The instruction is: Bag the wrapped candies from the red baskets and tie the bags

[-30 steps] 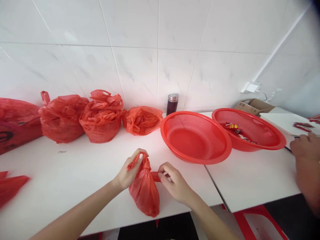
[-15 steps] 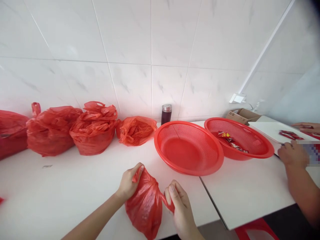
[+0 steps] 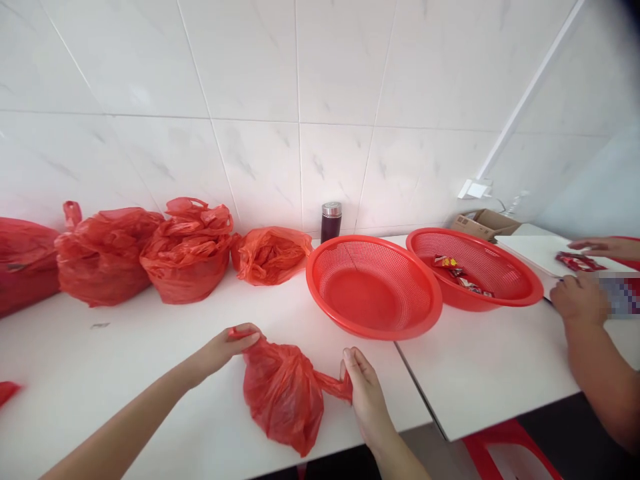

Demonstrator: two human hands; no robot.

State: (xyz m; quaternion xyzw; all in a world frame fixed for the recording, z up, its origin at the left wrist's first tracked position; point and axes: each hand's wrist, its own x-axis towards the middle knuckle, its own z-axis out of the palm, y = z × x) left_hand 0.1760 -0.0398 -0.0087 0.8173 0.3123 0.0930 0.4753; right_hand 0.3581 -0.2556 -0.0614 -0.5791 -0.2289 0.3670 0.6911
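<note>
Your left hand [image 3: 223, 351] pinches a gathered end of the red bag [image 3: 285, 400] between thumb and fingers, at the bag's ten-to-eleven o'clock. Your right hand [image 3: 367, 397] closes around its twisted handle at three o'clock, so the handle stretches out sideways. The bag sits bunched between your hands, close to the near edge of the white table [image 3: 200, 433]; you cannot tell whether its underside touches the top. From the bag, a loose open bag [image 3: 274, 259] lies at twelve o'clock, a dark bottle [image 3: 331, 227] and a red basket [image 3: 367, 300] at one. At two, a second basket [image 3: 505, 270] holds small packets [image 3: 447, 263]. Two full bags [image 3: 187, 263] stand at ten and eleven. Between two and three, a co-worker's hands [image 3: 580, 300] work near more packets [image 3: 579, 262].
</note>
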